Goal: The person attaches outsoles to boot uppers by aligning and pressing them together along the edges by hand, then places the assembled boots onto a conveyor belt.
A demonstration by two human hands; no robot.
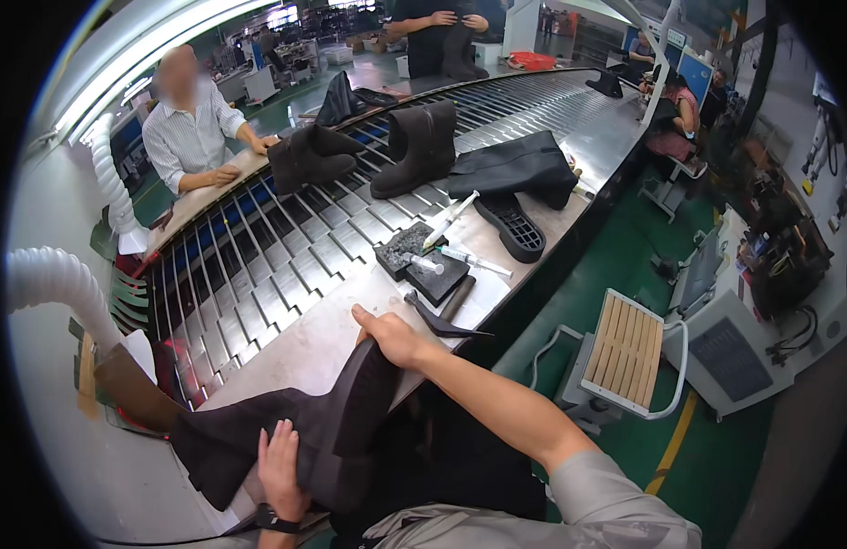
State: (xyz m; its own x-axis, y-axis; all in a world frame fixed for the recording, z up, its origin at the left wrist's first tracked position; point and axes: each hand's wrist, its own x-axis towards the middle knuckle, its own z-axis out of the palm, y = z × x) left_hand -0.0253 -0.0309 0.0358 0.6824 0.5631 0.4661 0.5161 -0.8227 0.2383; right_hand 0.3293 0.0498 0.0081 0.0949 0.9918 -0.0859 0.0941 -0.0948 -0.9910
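Note:
A dark brown tall boot (259, 412) lies on its side across the near edge of the work surface, its shaft toward the left. My right hand (391, 339) is closed around the upturned end of the boot's foot, thumb out along the top. Stretched fingers of my left hand (282, 462) rest flat on the boot below the shaft. Beyond my right hand are a hammer (458, 299), a dark stone-like block (442, 277) and plastic syringes (478, 262). The boot's lower parts blend into my dark clothing.
Two upright dark boots (414, 146) stand on the slatted metal conveyor (259, 265). A black boot (515, 169) lies beside a loose sole (513, 229). One co-worker (190, 133) stands across the conveyor at the left. A slatted wooden stand (623, 348) is on the right.

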